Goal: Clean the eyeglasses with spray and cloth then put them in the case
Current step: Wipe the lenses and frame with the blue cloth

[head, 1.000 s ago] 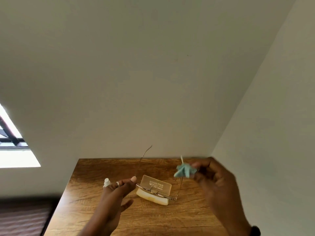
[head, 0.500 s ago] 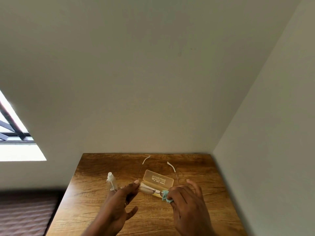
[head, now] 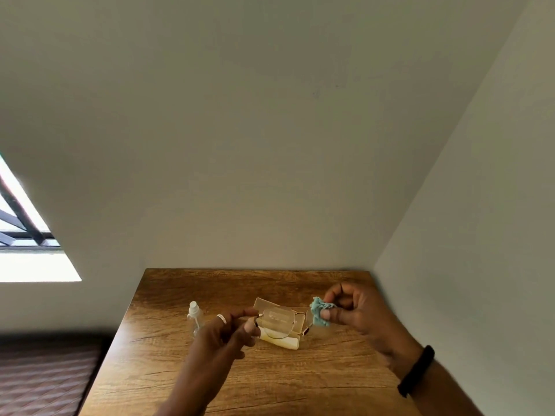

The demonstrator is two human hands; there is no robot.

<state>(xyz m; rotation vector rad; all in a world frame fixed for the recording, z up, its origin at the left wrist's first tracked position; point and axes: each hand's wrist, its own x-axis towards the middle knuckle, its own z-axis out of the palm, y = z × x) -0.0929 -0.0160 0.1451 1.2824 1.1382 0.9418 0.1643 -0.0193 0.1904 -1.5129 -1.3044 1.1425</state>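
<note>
Thin-framed eyeglasses (head: 277, 321) hang above the wooden table (head: 270, 379), lenses facing me. My left hand (head: 228, 331) pinches their left end at the hinge. My right hand (head: 357, 316) grips a small crumpled teal cloth (head: 319, 312) pressed against the right lens. Behind the glasses, a cream case (head: 280, 342) lies open on the table with its clear lid (head: 264, 303) raised. A small clear spray bottle (head: 194, 316) stands upright left of the case, beside my left hand.
The table sits in a corner, with a wall behind it and another wall (head: 480, 235) along its right side. A window (head: 27, 250) is at the far left. Dark floor (head: 45, 376) lies beyond the table's left edge.
The glasses have turned so the lenses face me and rose slightly. My right hand with the cloth moved from low near the case up to the right lens.
</note>
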